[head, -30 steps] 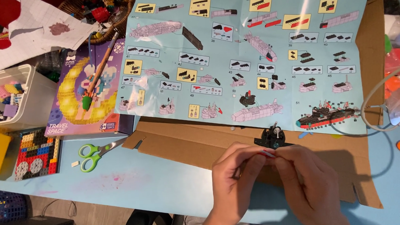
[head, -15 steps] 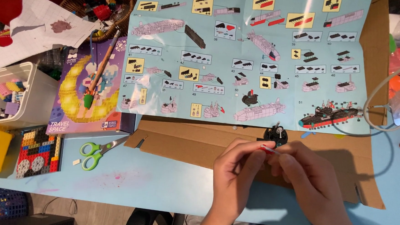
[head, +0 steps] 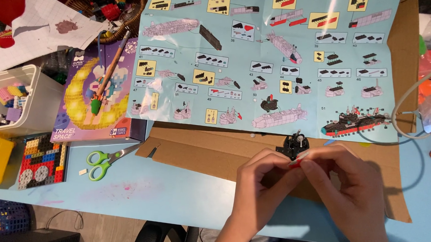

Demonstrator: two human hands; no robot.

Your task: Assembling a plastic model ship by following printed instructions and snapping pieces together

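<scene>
Both hands (head: pixel 307 180) pinch knobbly black plastic brick assembly (head: pixel 294 145).

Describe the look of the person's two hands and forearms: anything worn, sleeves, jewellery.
Both hands are bare: left hand, right hand. No gloves, rings, watch or bracelets show. The forearms are uncovered as far as the picture's lower edge, with no sleeve in sight. Fingernails look short and unpainted.

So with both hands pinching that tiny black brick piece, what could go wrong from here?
1. The small black model is gripped only at the fingertips of the left hand and right hand; it might slip or shed its red piece.
2. A dropped piece could roll off the table edge to the floor.
3. The white cable lies close and could snag.
</scene>
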